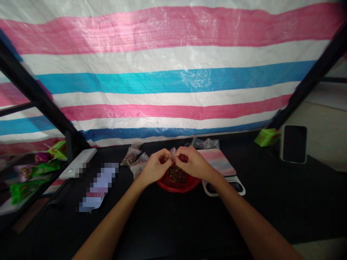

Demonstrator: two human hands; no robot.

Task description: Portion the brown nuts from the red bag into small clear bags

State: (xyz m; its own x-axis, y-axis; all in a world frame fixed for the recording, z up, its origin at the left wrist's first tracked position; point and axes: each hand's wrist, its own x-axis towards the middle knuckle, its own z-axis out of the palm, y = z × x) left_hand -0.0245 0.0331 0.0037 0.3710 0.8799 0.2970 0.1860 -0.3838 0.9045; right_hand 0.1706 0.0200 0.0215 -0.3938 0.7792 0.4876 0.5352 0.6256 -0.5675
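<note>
My left hand [157,166] and my right hand [193,163] meet in the middle of the black table, fingertips pinched together. Between them is the top of a small clear plastic bag [173,151], one side in each hand; how full it is, I cannot tell. Directly below lies an opened red plastic bag [179,189] holding a heap of dried brown bits [176,175]. Small clear bags with brown contents [131,157] rest just left of my left hand. Under my right forearm, partly covered, is a white kitchen scale [240,182] with a pinkish flat top [217,160].
Clear plastic bags [207,143] lie behind the scale. A phone [293,144] stands at right beside a green box [267,137]. At left are a white oblong device [80,162], a blurred-out flat item [99,187] and colourful packets [45,168]. A striped tarpaulin [173,83] hangs behind.
</note>
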